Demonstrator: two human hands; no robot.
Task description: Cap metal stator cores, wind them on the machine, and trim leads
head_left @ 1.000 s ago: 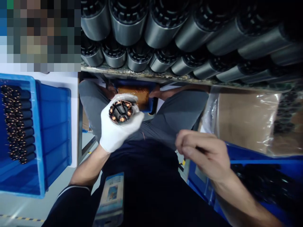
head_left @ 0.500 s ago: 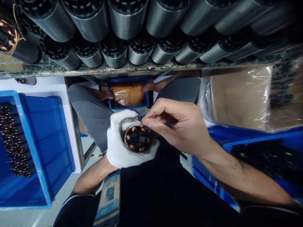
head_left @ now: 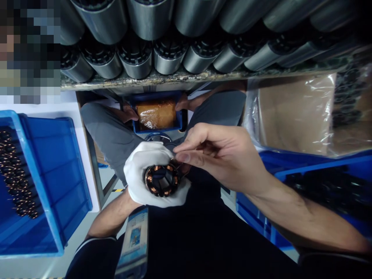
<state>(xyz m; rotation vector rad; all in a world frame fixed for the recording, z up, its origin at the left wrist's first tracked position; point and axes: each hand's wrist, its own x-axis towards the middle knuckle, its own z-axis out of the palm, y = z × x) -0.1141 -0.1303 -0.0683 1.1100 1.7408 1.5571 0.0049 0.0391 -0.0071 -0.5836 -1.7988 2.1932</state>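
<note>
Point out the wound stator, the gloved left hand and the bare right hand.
wound stator [head_left: 161, 180], head view, on its dark open end ringed by copper coils.
left hand [head_left: 139, 170], head view, on the white glove's back.
right hand [head_left: 226, 155], head view, on the knuckles.

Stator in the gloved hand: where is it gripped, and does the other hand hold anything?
Left hand wraps the stator around its body. Right hand pinches at its rim; what it pinches cannot be told.

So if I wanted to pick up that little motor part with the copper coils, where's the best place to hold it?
Probably around its round outer wall, coming from the side, the way the gloved left hand wraps the wound stator. The cylinder shape suits a wrapping grip, and that keeps the open end with its copper windings clear, where the bare right hand pinches at thin wire by the rim.
</note>
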